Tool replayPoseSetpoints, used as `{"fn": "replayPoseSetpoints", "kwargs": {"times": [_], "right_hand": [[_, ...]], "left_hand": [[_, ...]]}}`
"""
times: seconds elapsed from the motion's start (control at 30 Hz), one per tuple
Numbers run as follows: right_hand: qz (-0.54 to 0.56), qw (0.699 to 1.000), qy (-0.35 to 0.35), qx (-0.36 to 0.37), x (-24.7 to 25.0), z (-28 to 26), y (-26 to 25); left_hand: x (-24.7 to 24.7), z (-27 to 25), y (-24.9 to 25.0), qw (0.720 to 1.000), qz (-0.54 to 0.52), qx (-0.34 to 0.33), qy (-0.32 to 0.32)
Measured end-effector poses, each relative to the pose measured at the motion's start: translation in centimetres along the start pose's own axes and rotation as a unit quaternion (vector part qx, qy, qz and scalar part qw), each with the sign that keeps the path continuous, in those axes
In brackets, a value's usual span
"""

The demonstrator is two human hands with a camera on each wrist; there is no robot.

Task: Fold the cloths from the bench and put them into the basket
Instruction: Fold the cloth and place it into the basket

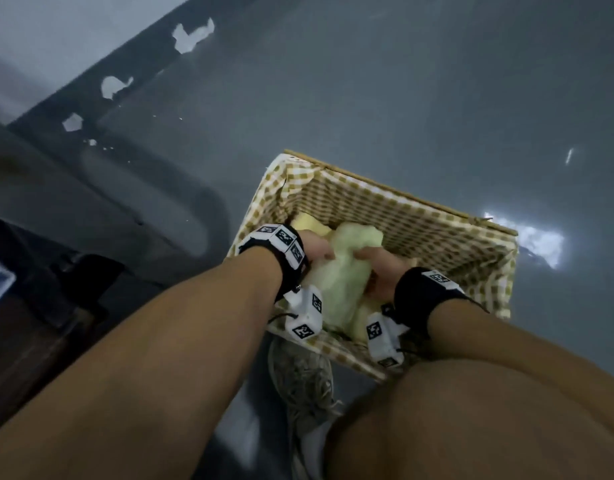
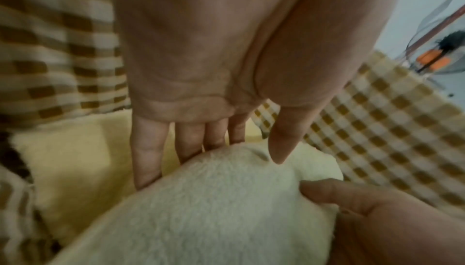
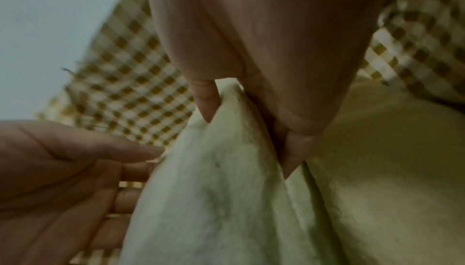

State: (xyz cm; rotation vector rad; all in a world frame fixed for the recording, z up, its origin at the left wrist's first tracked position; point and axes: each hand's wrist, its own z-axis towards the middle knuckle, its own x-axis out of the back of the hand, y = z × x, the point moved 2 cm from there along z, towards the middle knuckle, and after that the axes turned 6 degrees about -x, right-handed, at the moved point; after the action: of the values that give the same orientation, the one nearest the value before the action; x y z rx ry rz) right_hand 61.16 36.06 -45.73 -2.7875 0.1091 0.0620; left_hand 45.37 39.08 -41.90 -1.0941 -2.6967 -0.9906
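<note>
basket (image 1: pixel 395 199): wicker, lined with brown-and-white checked fabric, standing on the grey floor (image 1: pixel 385 81) just in front of the person's shoe (image 1: pixel 305 379).
green cloth (image 1: pixel 343 271): pale green, fleecy, bunched inside the basket between the two hands; it lies on top of the yellow cloth.
yellow cloth (image 1: pixel 310 225): lies lower in the basket, showing at the far left corner and under the green cloth.
left hand (image 1: pixel 316 247): inside the basket at the left side of the green cloth; in the left wrist view the fingers (image 2: pixel 148 150) are straight and slightly spread, their tips against the cloth's edge, thumb tip resting on its top.
right hand (image 1: pixel 381 268): inside the basket at the right side of the green cloth; in the right wrist view the thumb and fingers (image 3: pixel 205 98) pinch a raised fold of the cloth.
arms: both bare, each with a black wrist band carrying white marker blocks.
lining: folded over the rim all round, rumpled at the far left corner.
floor: glossy, with chipped white patches along the dark base strip at upper left.
</note>
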Motion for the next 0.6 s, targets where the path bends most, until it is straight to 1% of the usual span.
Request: {"fn": "replayPoseSetpoints", "kwargs": {"times": [0.1,0.17,0.23,0.37,0.43,0.47,0.5,0.53,0.57,0.6], "right_hand": [[-0.002,1.0,0.006,-0.018,0.0,2.7,0.5],[-0.012,0.999,0.01,-0.03,0.0,3.9,0.8],[-0.027,0.999,0.016,-0.034,0.0,4.5,0.8],[-0.066,0.997,0.022,-0.039,0.3,4.7,0.3],[-0.115,0.992,0.034,-0.035,0.2,3.8,-0.4],[-0.165,0.985,0.055,-0.02,0.2,3.1,-1.0],[-0.234,0.968,0.086,0.008,0.3,2.3,-1.7],[-0.317,0.939,0.124,0.054,0.2,1.5,-2.6],[-0.39,0.902,0.152,0.106,0.0,0.4,-3.7],[-0.44,0.872,0.156,0.151,-0.5,-0.9,-4.6]], "left_hand": [[-0.6,1.8,0.6,0.998,0.06,0.019,-0.017],[-0.9,2.5,0.3,0.993,0.11,0.035,-0.013],[-1.2,2.9,0.1,0.991,0.125,0.04,-0.017],[-1.1,2.7,0.0,0.996,0.082,0.044,0.004],[-0.8,1.9,0.6,0.999,0.038,0.029,-0.003],[-0.5,1.4,1.1,1.0,0.024,0.008,-0.01],[-0.1,0.7,1.8,1.0,0.02,-0.02,-0.012],[0.3,-0.1,2.6,0.998,0.024,-0.052,-0.009],[0.9,-1.1,3.6,0.996,0.03,-0.085,0.001],[1.6,-2.1,4.3,0.992,0.037,-0.12,0.014]]}}
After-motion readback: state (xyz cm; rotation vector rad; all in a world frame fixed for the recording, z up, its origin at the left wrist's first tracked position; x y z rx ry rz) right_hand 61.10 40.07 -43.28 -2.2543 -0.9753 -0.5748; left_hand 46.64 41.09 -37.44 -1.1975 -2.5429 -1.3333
